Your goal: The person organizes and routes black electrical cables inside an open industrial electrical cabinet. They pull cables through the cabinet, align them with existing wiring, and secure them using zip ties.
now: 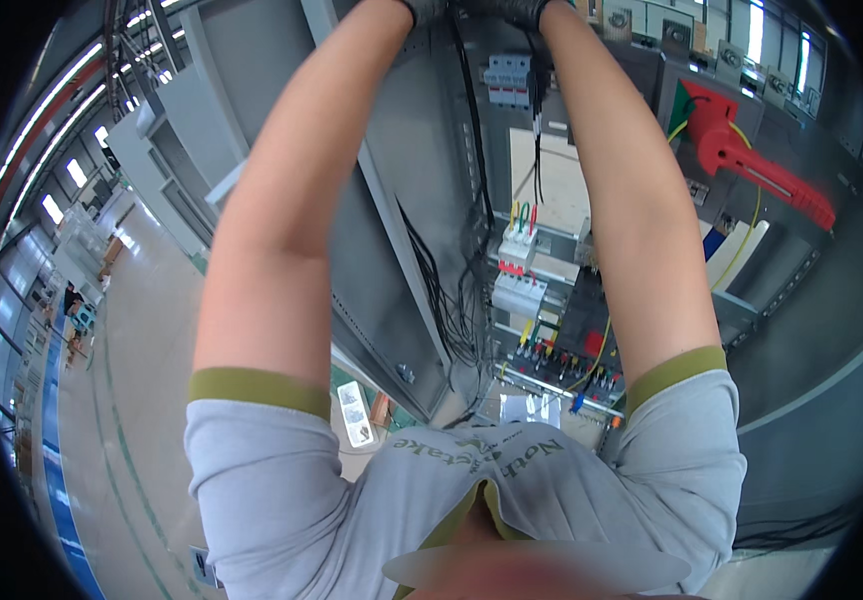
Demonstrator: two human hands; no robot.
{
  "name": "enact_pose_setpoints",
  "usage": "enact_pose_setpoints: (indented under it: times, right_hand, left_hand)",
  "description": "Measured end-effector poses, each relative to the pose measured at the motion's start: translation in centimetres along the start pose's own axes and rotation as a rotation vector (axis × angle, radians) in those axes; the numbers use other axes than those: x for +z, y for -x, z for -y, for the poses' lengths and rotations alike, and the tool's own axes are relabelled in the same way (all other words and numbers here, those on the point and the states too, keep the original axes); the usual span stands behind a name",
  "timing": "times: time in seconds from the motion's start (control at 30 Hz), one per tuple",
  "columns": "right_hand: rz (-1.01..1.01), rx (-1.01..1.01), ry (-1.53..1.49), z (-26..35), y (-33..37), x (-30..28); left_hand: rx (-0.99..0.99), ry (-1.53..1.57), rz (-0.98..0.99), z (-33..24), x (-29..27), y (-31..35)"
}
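Both my arms reach up into an open grey electrical cabinet [392, 200]. My left hand [424, 8] and my right hand [518, 9] wear dark gloves and are mostly cut off by the top edge of the picture. They are close together, above a white circuit breaker block [508, 80]. A bundle of black wires [472, 120] hangs down from just below the hands, and thin black wires [538, 150] drop from near my right hand. Whether either hand grips a wire is hidden.
Lower in the cabinet sit more white breakers [518, 290] and a terminal row with coloured wires [552, 365]. A red lever handle [742, 160] sticks out at the right. Other grey cabinets [162, 160] and a factory floor [142, 330] lie to the left.
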State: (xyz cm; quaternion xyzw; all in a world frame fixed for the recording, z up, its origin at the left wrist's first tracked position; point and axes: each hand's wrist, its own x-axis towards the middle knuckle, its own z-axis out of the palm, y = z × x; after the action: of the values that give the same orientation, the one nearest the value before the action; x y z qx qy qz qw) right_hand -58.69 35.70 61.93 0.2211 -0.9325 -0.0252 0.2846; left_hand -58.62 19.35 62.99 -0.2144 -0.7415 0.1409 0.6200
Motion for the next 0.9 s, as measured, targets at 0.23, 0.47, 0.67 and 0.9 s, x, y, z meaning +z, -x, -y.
enact_pose_setpoints:
  times: [0.23,0.47,0.67,0.9]
  right_hand:
    - [-0.115,0.26,-0.053,4.4,2.4,0.2]
    - [-0.324,0.206,-0.085,2.6,-0.7,2.6]
    - [-0.351,0.351,-0.295,1.8,-0.4,4.0]
    - [-0.317,0.315,-0.277,1.3,-0.9,4.4]
  left_hand:
    - [0.036,0.205,0.547,-0.8,0.8,1.3]
    - [0.04,0.297,0.408,0.0,2.8,0.9]
    - [0.078,0.197,0.527,-0.7,-0.5,1.4]
    - [-0.026,0.318,0.591,0.3,0.9,0.3]
